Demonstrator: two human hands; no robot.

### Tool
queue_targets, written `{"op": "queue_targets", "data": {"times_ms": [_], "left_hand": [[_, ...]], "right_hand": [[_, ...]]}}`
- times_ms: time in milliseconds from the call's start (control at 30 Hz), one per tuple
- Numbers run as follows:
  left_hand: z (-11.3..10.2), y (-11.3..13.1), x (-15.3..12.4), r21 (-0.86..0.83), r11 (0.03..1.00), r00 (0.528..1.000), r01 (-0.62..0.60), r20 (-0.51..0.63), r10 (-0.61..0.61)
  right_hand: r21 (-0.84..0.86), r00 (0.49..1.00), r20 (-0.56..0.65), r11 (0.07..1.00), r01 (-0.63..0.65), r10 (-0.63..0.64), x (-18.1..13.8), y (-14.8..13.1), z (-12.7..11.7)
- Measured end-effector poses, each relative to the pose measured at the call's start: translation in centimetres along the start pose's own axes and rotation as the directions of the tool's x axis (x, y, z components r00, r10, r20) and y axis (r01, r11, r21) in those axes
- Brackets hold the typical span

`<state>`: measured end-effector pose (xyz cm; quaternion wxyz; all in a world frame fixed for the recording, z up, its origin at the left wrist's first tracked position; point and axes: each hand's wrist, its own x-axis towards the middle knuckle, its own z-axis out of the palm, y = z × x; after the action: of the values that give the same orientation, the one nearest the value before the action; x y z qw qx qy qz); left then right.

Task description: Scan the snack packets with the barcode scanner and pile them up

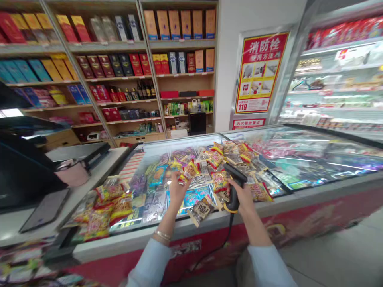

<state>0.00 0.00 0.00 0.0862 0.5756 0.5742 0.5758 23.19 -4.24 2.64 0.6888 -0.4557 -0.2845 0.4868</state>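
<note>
My left hand [177, 189] grips a small yellow-and-red snack packet [189, 171] above the freezer's glass lid. In my right hand [241, 194] is a black and yellow barcode scanner [234, 187], its head tilted up and to the left and its cord hanging down the freezer front. Beside the scanner lies another yellow-and-red snack packet [220, 181]. Behind both hands a pile of similar packets [231, 152] is spread over the glass. A brown-and-cream packet [201, 210] rests at the front edge, between my forearms.
More yellow snack packets [110, 203] are heaped at the freezer's left end. A counter [56, 217] to the left holds a phone-like dark slab [44, 211] and a pink container [72, 172]. Shelves of boxed goods [179, 44] stand behind, and a lit display cooler [338, 87] at right.
</note>
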Motion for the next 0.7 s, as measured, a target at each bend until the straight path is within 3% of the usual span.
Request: {"op": "queue_targets", "data": {"times_ms": [133,267,533,700], "left_hand": [[-0.3,0.1,-0.2,0.019,0.994,0.988,-0.108,-0.109,0.109],[-0.9,0.2,-0.1,0.149,0.967,0.940,-0.208,-0.244,0.240],[-2.5,0.0,0.4,0.188,0.974,0.835,-0.127,-0.510,0.207],[-2.9,0.1,0.7,0.194,0.977,0.795,-0.085,-0.578,0.184]], "right_hand": [[-0.087,0.991,0.130,0.996,0.002,0.009,-1.5,0.1,0.5],[-0.150,0.970,0.244,0.989,0.015,0.022,-2.5,0.1,0.8],[-0.285,0.885,0.465,0.949,0.137,0.012,-1.2,0.0,0.6],[-0.304,0.840,0.542,0.939,0.159,0.033,-1.4,-0.3,0.5]]}}
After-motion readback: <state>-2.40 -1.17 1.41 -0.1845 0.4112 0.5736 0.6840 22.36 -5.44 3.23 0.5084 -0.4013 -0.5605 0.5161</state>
